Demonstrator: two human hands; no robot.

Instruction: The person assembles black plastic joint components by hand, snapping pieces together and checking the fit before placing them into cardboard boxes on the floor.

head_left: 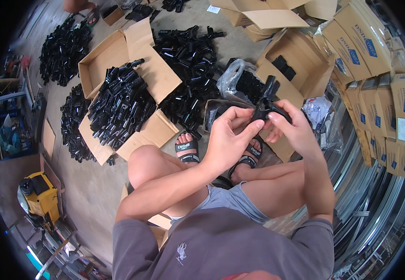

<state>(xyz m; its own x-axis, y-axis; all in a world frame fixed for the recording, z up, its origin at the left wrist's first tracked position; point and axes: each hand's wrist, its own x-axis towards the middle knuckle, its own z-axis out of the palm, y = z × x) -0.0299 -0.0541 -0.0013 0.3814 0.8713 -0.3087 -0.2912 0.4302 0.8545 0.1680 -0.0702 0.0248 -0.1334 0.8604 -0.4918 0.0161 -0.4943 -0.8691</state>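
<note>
Raised in front of my knees, a glossy black part (269,88) with a short tube-like end pointing up is held between both hands; its exact kind I cannot make out. My left hand (232,135) pinches its lower left side between thumb and fingers. On the other side, the thumb and fingers of my right hand (290,122) close round a black arm of the same part. Fingers hide its lower portion. Just beyond the hands sits a small open carton (210,108), next to a clear plastic bag (230,80) by more black pieces.
An open carton (135,35) at left overflows with black tubular parts (120,105); heaps of similar parts (64,51) lie around it. Another open carton (312,58) stands ahead right. Stacked boxes (375,102) and metal bars (366,205) line the right; a yellow machine (43,196) stands left.
</note>
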